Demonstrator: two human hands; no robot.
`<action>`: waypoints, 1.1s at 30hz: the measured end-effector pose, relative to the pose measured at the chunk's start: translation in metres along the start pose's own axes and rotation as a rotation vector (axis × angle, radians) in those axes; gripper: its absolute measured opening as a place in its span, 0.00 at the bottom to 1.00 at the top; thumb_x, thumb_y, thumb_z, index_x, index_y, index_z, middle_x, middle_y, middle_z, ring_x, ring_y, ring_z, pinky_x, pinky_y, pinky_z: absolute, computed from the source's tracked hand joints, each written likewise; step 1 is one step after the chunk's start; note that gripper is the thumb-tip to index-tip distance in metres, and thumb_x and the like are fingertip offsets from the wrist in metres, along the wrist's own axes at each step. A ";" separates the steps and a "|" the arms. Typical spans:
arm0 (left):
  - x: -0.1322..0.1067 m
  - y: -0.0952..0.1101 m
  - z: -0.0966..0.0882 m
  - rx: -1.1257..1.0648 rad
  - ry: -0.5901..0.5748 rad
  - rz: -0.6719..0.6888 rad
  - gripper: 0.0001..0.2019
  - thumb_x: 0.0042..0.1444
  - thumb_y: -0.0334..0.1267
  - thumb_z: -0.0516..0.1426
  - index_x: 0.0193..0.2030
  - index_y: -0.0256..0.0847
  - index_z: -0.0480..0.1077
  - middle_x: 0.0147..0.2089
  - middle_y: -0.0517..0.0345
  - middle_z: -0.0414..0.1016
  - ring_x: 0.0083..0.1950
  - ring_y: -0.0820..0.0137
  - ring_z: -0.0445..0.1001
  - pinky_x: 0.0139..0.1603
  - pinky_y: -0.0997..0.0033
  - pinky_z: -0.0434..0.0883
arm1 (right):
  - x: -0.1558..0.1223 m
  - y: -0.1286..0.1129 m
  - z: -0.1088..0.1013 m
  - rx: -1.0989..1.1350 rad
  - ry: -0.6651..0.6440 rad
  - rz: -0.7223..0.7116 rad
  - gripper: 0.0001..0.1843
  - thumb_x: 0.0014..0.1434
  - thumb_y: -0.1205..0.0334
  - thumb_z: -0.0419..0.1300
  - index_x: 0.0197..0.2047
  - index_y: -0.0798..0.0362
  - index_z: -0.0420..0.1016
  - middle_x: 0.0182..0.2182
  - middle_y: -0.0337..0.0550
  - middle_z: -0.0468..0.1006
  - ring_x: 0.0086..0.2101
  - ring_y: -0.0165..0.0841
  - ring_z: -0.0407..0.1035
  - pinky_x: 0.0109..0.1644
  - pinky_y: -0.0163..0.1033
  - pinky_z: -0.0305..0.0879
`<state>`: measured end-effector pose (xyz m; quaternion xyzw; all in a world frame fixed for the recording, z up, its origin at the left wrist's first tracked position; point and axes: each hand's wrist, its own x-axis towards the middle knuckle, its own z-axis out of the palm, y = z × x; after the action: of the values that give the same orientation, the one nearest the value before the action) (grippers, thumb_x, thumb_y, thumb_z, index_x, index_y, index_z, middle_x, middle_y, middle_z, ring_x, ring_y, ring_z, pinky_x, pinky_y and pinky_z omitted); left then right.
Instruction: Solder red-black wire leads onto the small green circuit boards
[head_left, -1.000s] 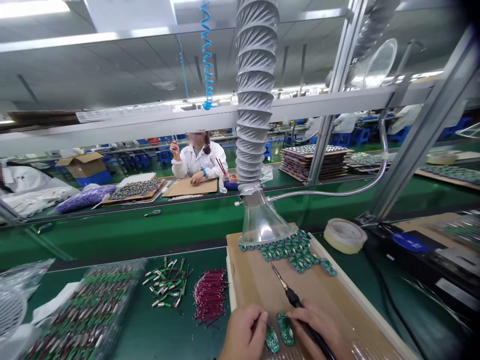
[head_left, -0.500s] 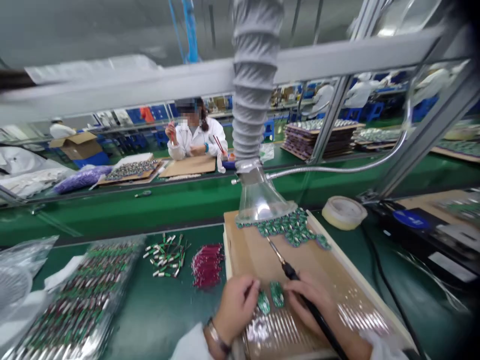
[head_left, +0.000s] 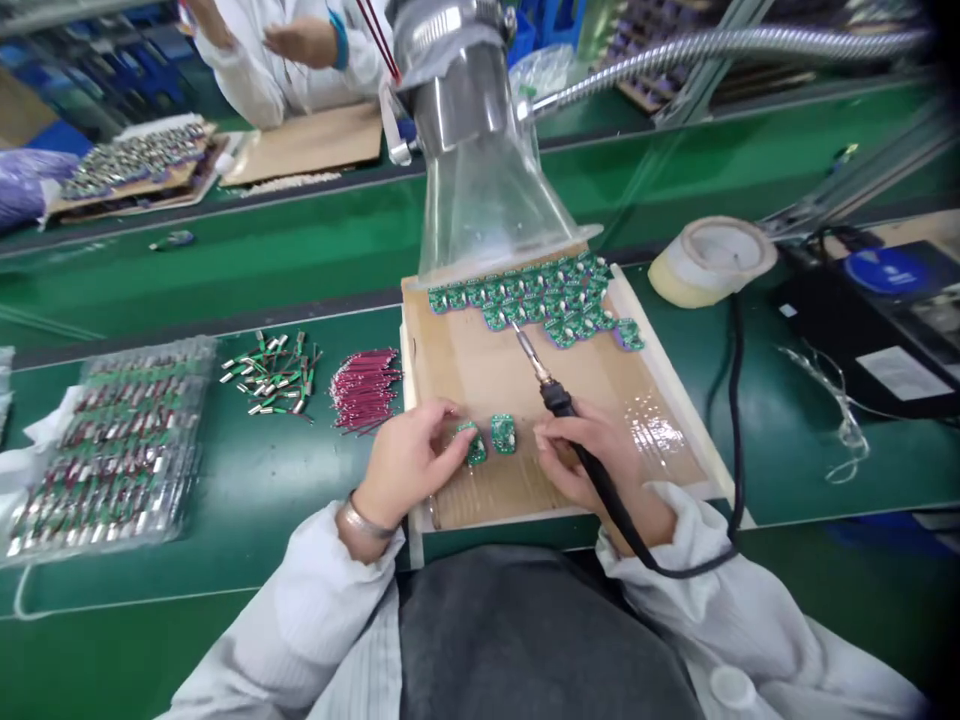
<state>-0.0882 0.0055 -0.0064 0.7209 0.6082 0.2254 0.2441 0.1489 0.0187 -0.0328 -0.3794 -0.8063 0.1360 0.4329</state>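
My left hand [head_left: 409, 455] rests at the left of the cardboard-covered board [head_left: 457, 365], thumb and forefinger apart. Its thumb touches the edge of a small green circuit board [head_left: 476, 447]. A second green circuit board [head_left: 502, 434] lies flat just right of that one, touched by neither hand. In my right hand [head_left: 604, 455] is a soldering iron [head_left: 556, 397], gripped like a pen. The iron's tip points up and left, close to the front edge of a cluster of circuit boards [head_left: 551, 300] laid in rows. Whether the tip touches them I cannot tell.
A clear fume hood [head_left: 487, 205] hangs over the cluster. To the left are red wires [head_left: 366, 390], loose green-and-silver parts [head_left: 274, 375] and a filled plastic tray [head_left: 112, 450]. A tape roll [head_left: 712, 262] and the iron's cable [head_left: 739, 400] lie right. A co-worker's hand [head_left: 304, 42] shows opposite.
My view has tilted down, bringing my sleeves and lap into sight. My left thumb has parted from the forefinger and now touches the left circuit board. The soldering iron stays in my right hand.
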 end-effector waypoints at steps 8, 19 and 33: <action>-0.010 0.009 0.005 0.396 -0.255 0.002 0.28 0.55 0.51 0.62 0.59 0.41 0.63 0.37 0.53 0.78 0.37 0.59 0.79 0.34 0.68 0.71 | 0.009 0.000 0.009 -0.088 -0.286 -0.042 0.15 0.61 0.61 0.63 0.51 0.48 0.70 0.47 0.46 0.78 0.50 0.40 0.70 0.54 0.48 0.64; -0.021 -0.005 -0.012 0.166 -0.182 0.011 0.24 0.56 0.49 0.59 0.55 0.38 0.62 0.37 0.57 0.75 0.33 0.66 0.76 0.32 0.72 0.68 | 0.010 -0.002 0.003 -0.102 -0.275 -0.057 0.17 0.58 0.66 0.62 0.51 0.48 0.69 0.49 0.43 0.79 0.51 0.41 0.69 0.57 0.50 0.62; -0.034 -0.008 -0.010 -0.374 -0.074 0.046 0.09 0.65 0.33 0.53 0.37 0.39 0.73 0.33 0.58 0.76 0.37 0.72 0.73 0.39 0.72 0.70 | 0.026 -0.022 0.025 -0.099 -0.486 -0.110 0.17 0.59 0.61 0.63 0.51 0.48 0.70 0.48 0.43 0.78 0.57 0.42 0.64 0.62 0.52 0.58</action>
<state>-0.1056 -0.0267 -0.0049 0.6846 0.5295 0.3134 0.3908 0.1086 0.0255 -0.0199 -0.3119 -0.9118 0.1600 0.2141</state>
